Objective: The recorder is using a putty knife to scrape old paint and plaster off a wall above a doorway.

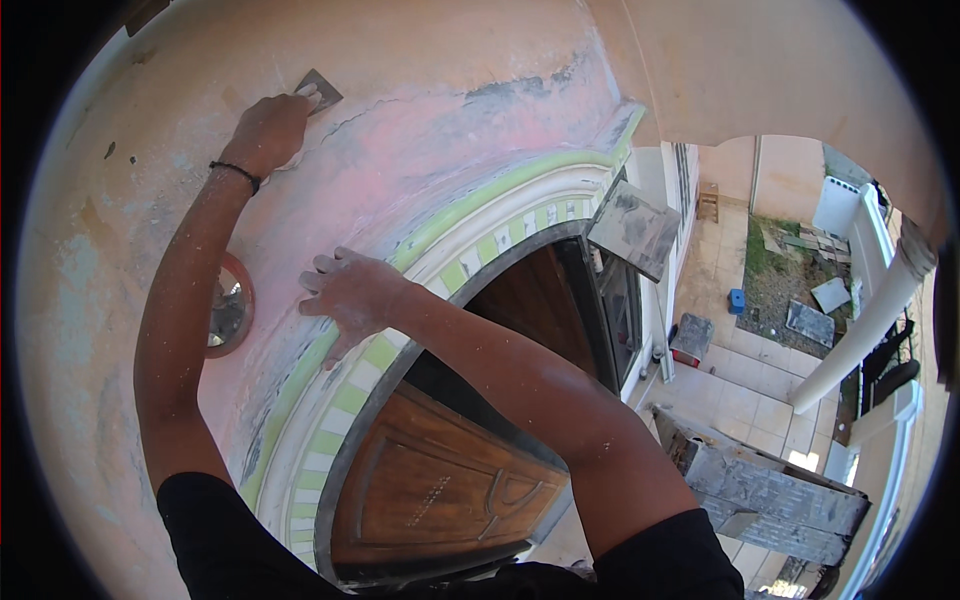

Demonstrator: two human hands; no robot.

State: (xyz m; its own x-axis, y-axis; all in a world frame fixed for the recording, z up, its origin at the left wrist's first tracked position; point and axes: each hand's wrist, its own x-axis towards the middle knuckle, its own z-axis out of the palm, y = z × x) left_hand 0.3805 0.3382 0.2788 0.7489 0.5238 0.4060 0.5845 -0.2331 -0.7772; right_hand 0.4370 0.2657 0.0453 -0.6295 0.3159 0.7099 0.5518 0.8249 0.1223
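left hand (268, 128) grips sanding pad (319, 90) on wall (430, 130); right hand (350, 293) spread flat on arch trim (470, 215).

House exterior under renovation — patched wall (450, 130), arched door (440, 490), tiled yard (740, 390).

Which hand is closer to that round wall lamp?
The right hand is nearer: it rests flat on the wall just right of the lamp. The left hand is farther up the wall, pressing a sanding pad.
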